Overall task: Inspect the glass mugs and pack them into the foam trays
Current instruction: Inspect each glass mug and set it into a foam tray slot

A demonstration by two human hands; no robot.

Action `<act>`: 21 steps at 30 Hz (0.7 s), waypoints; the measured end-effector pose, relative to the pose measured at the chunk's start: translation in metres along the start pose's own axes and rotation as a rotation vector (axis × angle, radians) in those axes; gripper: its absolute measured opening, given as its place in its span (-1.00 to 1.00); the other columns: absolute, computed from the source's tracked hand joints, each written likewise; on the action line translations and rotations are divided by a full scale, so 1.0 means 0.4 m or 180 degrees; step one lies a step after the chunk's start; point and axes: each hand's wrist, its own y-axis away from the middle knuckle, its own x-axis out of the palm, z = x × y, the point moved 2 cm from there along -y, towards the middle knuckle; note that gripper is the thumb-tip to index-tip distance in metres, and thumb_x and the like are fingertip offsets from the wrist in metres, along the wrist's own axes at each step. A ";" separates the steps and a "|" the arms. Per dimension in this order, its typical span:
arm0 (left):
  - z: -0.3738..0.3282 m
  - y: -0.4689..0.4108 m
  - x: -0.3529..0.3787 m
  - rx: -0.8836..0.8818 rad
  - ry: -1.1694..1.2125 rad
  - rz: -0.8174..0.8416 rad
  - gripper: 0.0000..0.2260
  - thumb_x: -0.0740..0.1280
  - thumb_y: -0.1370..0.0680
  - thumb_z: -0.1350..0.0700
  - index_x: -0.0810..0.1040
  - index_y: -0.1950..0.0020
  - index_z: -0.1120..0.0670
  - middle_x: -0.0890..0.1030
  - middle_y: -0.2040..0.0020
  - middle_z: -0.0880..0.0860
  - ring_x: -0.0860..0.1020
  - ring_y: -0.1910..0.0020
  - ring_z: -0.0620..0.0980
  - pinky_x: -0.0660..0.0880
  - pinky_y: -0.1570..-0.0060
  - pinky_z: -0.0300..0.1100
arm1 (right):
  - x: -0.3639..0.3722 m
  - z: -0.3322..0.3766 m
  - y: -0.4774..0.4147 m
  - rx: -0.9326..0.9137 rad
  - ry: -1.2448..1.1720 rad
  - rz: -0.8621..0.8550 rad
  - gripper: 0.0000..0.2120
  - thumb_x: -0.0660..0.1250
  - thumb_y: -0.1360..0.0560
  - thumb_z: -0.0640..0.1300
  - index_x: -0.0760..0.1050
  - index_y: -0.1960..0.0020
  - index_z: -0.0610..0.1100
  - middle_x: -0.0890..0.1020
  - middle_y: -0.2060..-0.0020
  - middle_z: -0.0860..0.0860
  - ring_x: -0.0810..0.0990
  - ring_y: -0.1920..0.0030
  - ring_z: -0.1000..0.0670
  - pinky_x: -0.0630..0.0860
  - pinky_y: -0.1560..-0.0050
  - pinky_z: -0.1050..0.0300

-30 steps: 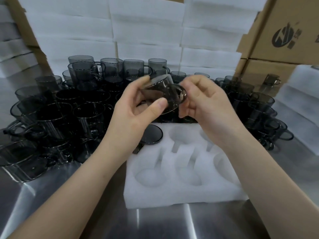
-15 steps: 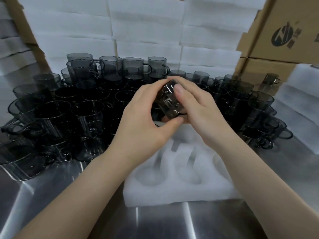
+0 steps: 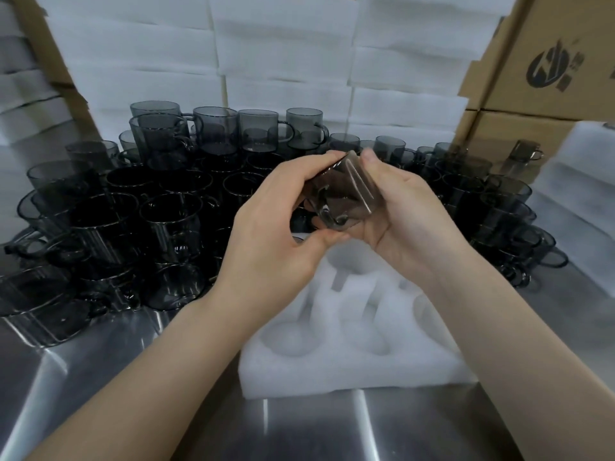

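I have one smoky glass mug [image 3: 344,194] up in both hands, above the far edge of the foam tray [image 3: 349,367], and I judge this to be the inspection step. To do it well I would turn the mug slowly so light runs across the wall, rim and handle, watching for chips or cracks, and keep fingertips off the rim where a flaw would hide under them. I would also keep it low over the foam, so a slip lands soft rather than on the steel table [image 3: 299,427].

My left hand [image 3: 276,234] is closed around the mug from about 9 o'clock, thumb underneath at 6 and fingers over the top. My right hand [image 3: 402,211] cups it from 3 o'clock, palm open toward me, fingertips touching the upper edge at 12. The mug lies tilted between them, held by both; its handle I cannot pick out for certain.

The tray pockets that I can see look empty. The crowd of waiting mugs [image 3: 166,211] fills the table from 9 round to 2 o'clock, just behind the tray.
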 end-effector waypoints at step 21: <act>0.001 0.004 0.005 0.0271 -0.0202 0.0288 -0.37 0.53 -0.38 0.30 0.37 -0.41 0.18 0.44 -0.40 0.04 0.38 -0.42 -0.09 0.33 -0.40 -0.18 | -0.013 0.003 0.000 0.0429 -0.0300 0.0093 -0.74 0.23 -0.61 -0.08 0.58 -0.02 -0.25 0.67 0.27 -0.10 0.66 0.34 -0.02 0.56 0.44 0.14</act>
